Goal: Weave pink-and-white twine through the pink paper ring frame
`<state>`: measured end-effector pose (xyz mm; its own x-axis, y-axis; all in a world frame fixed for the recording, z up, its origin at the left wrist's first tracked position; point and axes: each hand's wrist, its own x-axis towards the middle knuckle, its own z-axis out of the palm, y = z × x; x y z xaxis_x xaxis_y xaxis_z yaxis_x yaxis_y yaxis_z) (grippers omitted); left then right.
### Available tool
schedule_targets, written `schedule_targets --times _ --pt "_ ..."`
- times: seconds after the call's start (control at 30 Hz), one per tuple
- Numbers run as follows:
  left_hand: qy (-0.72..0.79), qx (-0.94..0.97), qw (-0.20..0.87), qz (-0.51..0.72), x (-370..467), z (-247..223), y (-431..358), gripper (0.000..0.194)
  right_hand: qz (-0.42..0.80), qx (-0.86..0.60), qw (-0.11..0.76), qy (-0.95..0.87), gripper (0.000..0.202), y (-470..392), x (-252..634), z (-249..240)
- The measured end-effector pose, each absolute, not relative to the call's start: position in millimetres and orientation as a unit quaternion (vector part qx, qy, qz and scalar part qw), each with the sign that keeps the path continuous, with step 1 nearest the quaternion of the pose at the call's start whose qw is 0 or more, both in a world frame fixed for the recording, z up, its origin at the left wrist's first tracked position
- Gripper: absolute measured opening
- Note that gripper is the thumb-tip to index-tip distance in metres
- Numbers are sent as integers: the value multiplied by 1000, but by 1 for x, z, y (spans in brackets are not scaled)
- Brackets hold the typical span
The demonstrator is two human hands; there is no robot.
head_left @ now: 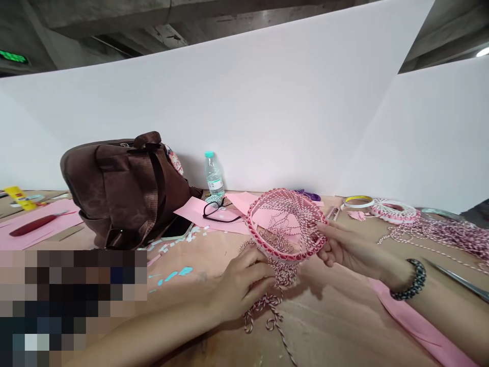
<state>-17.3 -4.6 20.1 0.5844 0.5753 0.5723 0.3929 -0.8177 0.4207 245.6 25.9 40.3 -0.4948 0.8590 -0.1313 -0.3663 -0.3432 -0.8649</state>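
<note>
A round hoop (pixel 256 235) wrapped in pink and white, with twisted red-and-white cord strung across its inside, is held up above the table. My left hand (pixel 244 280) is closed at the hoop's lower left edge, its fingers by the bundle of cord (pixel 284 272) under the ring. On the right side of the hoop, my right hand (pixel 344 250) grips the rim, with its fingertips partly behind and inside the strung cord. A loose cord end hangs down onto the table from the bundle.
Behind on the left stands a brown bag (pixel 126 193), beside a water bottle (pixel 214 176). Black glasses (pixel 221 219) lie on pink paper. To the right are a tape roll (pixel 358 202), another wrapped hoop (pixel 394 211), a cord pile (pixel 454 234) and scissors (pixel 458 280).
</note>
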Motion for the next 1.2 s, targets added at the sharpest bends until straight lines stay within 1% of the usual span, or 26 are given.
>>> schedule_targets --times 0.07,0.13,0.2,0.27,0.37,0.43,0.6,0.67,0.8,0.87,0.93,1.07,1.13,1.17,1.2 --pt "242 891 90 373 -19 21 -5 11 776 -281 423 -374 16 26 242 32" --pt "234 895 102 366 -21 23 -5 15 803 -263 434 -311 17 25 234 17" --pt "217 911 121 329 -21 26 -6 20 838 -243 420 -252 19 23 226 1" --pt "165 935 116 291 -21 28 -6 27 855 -229 405 -230 20 21 221 -8" --pt "129 950 96 267 -23 27 -6 33 838 -237 417 -259 17 19 222 -7" --pt "149 950 92 259 -25 24 -4 29 820 -261 415 -295 17 20 228 1" --pt "158 951 76 255 -24 22 -3 24 759 -299 368 -445 21 27 247 24" --pt "169 947 71 262 -19 25 -4 23 745 -300 376 -461 22 29 248 23" --pt "172 945 -19 278 -14 29 -4 21 774 -305 441 -336 16 27 237 9" --pt "168 944 -54 278 -16 28 -2 20 803 -289 451 -261 13 25 230 2" --pt "154 948 -58 272 -19 25 0 19 827 -260 448 -217 15 22 226 -2" --pt "114 946 0 305 -22 23 0 21 831 -235 448 -230 15 15 222 -2" --pt "129 928 73 341 -19 25 -2 15 810 -244 458 -271 16 11 220 0" --pt "160 909 123 364 -17 25 -3 11 793 -251 471 -293 16 8 219 1" --pt "204 880 183 388 -15 26 -4 12 773 -258 487 -314 16 6 217 3"
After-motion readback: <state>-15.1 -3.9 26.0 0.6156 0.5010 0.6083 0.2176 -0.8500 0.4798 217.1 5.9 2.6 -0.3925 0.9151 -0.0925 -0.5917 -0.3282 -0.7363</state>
